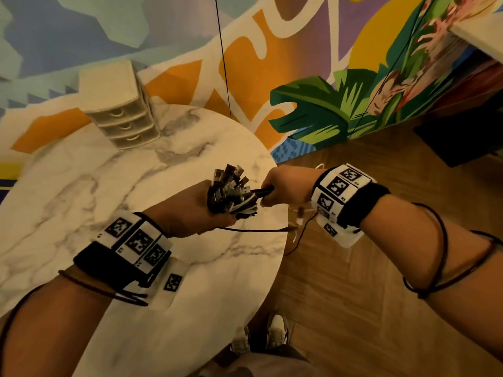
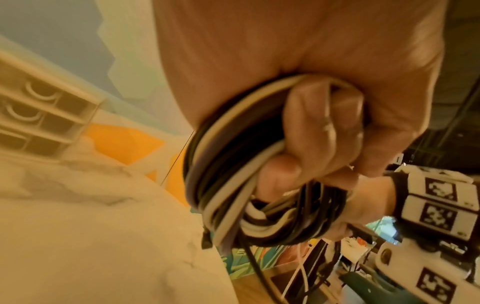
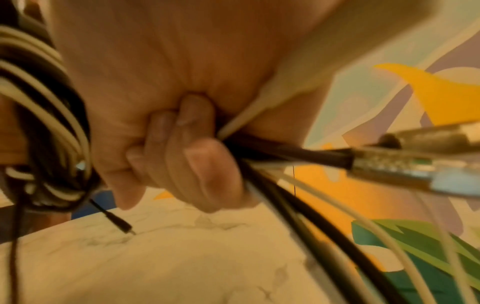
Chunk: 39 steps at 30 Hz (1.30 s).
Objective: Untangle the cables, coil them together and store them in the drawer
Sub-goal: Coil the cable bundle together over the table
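Note:
My left hand (image 1: 196, 210) grips a thick coil of black and white cables (image 1: 231, 194) above the marble table, with several USB plugs sticking up out of the fist. In the left wrist view the fingers (image 2: 319, 127) curl tightly round the coil (image 2: 228, 185). My right hand (image 1: 283, 189) is just to the right of it, fist closed on loose cable strands (image 3: 285, 152) that run back to the bundle. Loose ends hang over the table's right edge (image 1: 288, 229). The cream three-drawer unit (image 1: 119, 110) stands at the table's far side, all drawers closed.
The round marble table (image 1: 109, 186) sits against a painted mural wall (image 1: 299, 63). Wooden floor (image 1: 353, 308) lies to the right, with a dark box (image 1: 462, 137) on it. My shoes (image 1: 272, 333) show below the table edge.

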Motion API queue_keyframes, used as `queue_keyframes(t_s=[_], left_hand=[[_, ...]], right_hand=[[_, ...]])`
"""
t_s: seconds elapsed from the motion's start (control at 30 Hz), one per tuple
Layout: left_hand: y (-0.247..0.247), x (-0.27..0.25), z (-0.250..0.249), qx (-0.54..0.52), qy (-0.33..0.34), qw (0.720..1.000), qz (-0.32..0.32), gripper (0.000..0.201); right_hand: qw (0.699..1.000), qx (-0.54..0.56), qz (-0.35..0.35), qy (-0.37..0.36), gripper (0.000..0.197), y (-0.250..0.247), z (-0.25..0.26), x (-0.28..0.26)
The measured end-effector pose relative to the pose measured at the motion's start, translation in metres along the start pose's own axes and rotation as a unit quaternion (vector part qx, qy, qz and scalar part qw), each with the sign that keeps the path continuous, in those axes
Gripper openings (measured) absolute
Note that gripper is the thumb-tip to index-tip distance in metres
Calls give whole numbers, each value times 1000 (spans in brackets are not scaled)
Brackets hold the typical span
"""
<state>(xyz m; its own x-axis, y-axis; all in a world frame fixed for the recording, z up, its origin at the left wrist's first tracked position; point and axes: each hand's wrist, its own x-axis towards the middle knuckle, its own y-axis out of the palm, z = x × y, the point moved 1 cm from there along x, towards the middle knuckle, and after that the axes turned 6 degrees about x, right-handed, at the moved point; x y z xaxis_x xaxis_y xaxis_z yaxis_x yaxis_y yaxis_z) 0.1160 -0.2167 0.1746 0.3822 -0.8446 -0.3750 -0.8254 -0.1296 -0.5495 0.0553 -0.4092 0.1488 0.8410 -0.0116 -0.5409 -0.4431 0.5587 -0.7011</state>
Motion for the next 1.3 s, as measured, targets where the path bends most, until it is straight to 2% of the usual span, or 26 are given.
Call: queue_keyframes(t_s=[0.07,0.1,0.13,0.17,0.23,0.27,0.33,0.43,0.53,0.57,0.63,0.7,0.8,0.87,0.93,1.03,1.07,1.2,1.3], left_hand=[[3,2,3,69,-11,997,-13,33],[6,3,4,100,-7,995,-17,36],[8,6,8,130,-4,991,-28,27],[9,8,8,152,-5,987,-45,10],[13,14,12,167,-8,980,-110,13],[15,16,13,177,-8,973,-149,8],[20,19,11,193,-5,957,-218,14],[24,25,10,121,-25,944,-307,19],[31,32,5,-3,-58,931,-361,4],[34,33,1,-57,-65,928,-362,4],[37,34,-9,-174,-71,918,-350,19],[40,36,-18,-276,-60,897,-339,26],[40,37,-29,-371,-58,864,-335,14],[35,37,-30,-402,-59,849,-338,7],[29,38,-27,-411,-68,843,-340,12],[25,36,-22,-398,-74,856,-321,25],[25,36,-22,-403,-70,859,-309,24],[27,31,-20,-465,-55,851,-238,28],[29,26,-17,-492,-58,846,-199,28]], right_hand=[[1000,9,4,-2,25,-2,2,-3],[1000,20,4,0,27,-3,4,-5],[1000,29,0,1,28,-4,5,-6],[999,32,-9,2,29,-5,8,-8],[998,41,-38,1,30,-4,12,-10],[997,63,-54,-1,30,-1,13,-9],[984,159,-78,-4,28,6,13,-11],[943,312,-113,-24,28,16,13,-17],[905,390,-170,-23,32,30,22,-14],[896,393,-207,-21,33,35,27,-11],[880,363,-303,-28,36,43,34,-6],[838,388,-379,-61,36,49,40,-4],[763,484,-421,-83,38,54,44,3],[738,530,-405,-102,33,61,48,6],[742,534,-385,-127,24,69,51,7],[797,419,-408,-154,23,73,50,2],[805,377,-430,-158,23,72,48,1],[806,274,-496,-174,16,60,36,-2],[800,234,-511,-210,13,53,27,-3]])
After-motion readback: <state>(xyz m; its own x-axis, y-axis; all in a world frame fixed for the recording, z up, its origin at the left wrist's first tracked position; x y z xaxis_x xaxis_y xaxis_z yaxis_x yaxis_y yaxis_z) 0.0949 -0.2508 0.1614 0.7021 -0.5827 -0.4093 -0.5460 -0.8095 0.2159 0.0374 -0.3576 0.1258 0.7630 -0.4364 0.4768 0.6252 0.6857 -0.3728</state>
